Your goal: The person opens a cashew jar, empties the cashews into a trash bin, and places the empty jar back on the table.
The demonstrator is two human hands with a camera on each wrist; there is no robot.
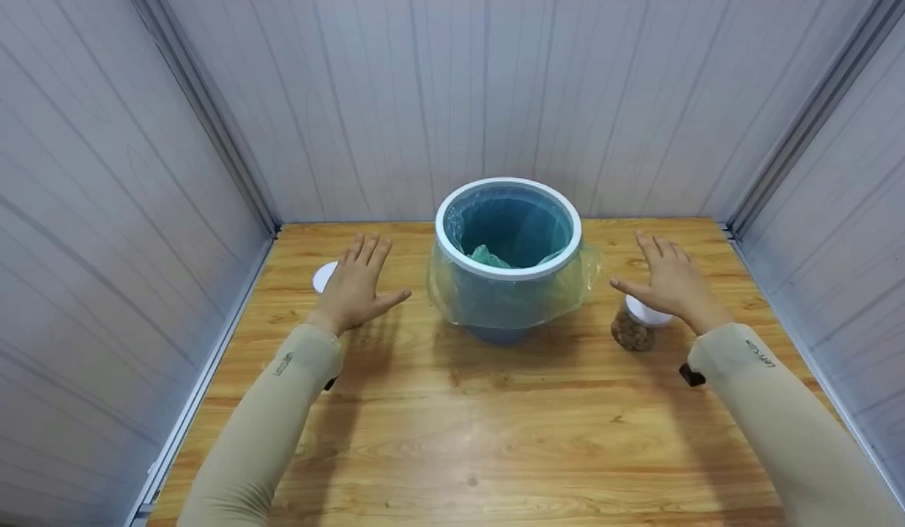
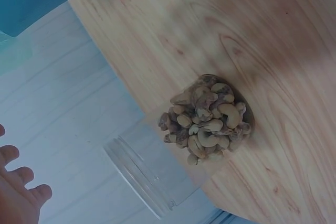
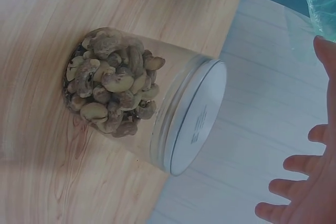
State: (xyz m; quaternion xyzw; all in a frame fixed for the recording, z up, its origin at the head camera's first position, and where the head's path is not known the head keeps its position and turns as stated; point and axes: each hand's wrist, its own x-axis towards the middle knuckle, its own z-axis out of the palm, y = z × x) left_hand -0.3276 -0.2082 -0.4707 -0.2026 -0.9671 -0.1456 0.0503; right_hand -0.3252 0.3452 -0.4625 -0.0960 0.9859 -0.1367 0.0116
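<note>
My left hand (image 1: 352, 288) hovers with fingers straight and thumb spread, holding nothing. It partly covers a jar whose white lid (image 1: 323, 277) shows beside it in the head view. In the left wrist view this clear jar (image 2: 205, 124) stands upright, partly filled with cashew nuts. On the other side my right hand (image 1: 672, 282) is likewise spread, with nothing in it. Below it stands a second clear jar of cashews (image 1: 631, 331) with a white lid (image 3: 197, 119). Between the hands is a blue bin with a white rim (image 1: 505, 274), lined with a thin translucent bag (image 1: 515, 304).
Green plastic (image 1: 488, 256) lies bunched inside the bin. Everything stands on a wood-grain table (image 1: 467, 439), with pale panel walls (image 1: 365, 110) at the back and both sides. A small black piece (image 1: 692, 375) shows at the right cuff.
</note>
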